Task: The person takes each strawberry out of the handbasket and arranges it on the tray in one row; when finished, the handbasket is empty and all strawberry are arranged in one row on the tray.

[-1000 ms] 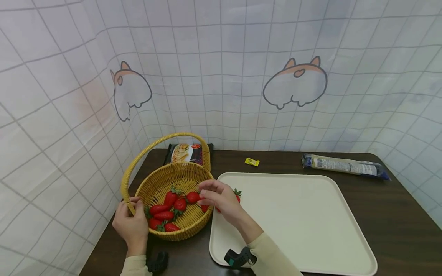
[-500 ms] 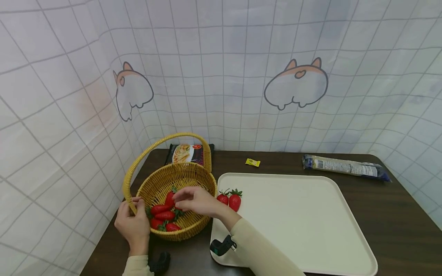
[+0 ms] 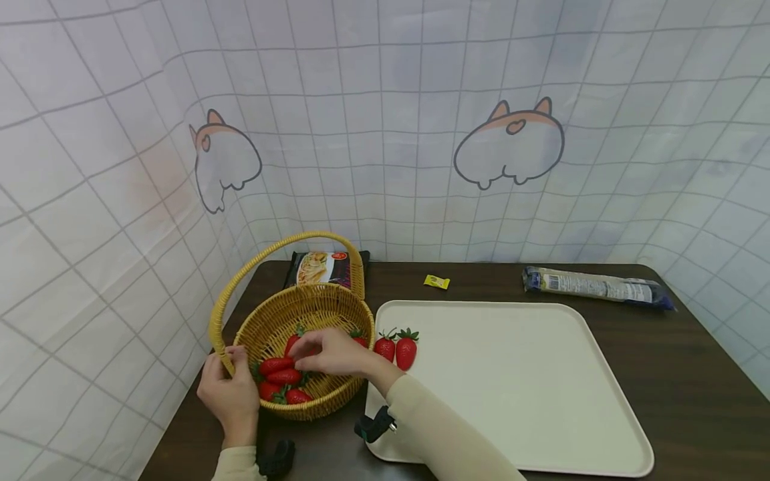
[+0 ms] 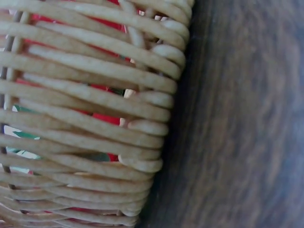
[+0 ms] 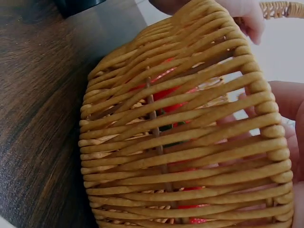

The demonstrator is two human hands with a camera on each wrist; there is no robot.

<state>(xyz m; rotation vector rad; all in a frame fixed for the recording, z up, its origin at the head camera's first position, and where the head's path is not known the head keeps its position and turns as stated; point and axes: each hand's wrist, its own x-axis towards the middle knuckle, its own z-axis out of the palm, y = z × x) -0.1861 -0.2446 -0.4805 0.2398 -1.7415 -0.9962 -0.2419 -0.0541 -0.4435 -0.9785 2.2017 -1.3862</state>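
Note:
A yellow woven basket (image 3: 315, 406) with a tall arched handle (image 3: 239, 272) stands on the left of the table. My left hand (image 3: 231, 394) grips the foot of that handle, thumb and fingers round it. Inside lie several red strawberries (image 3: 284, 377) with green leaves, mostly on the left. My right hand (image 3: 333, 352) reaches over the near right rim, fingers bent down among the strawberries; I cannot tell whether they hold one. Its palm covers part of the fruit. In both wrist views the basket wall (image 4: 90, 99) fills much of the picture, red showing through the gaps.
A large cream tray (image 3: 511, 387) lies right of the basket, with two strawberries (image 3: 406, 351) at its left edge. Behind are a dark food packet (image 3: 325, 268), a small yellow wrapped sweet (image 3: 436, 282) and a long packet (image 3: 595, 287). A gridded curtain hangs behind.
My right hand has moved left and down into the basket, from its right rim to the strawberries. The two strawberries on the tray now show fully. My left hand stays on the handle.

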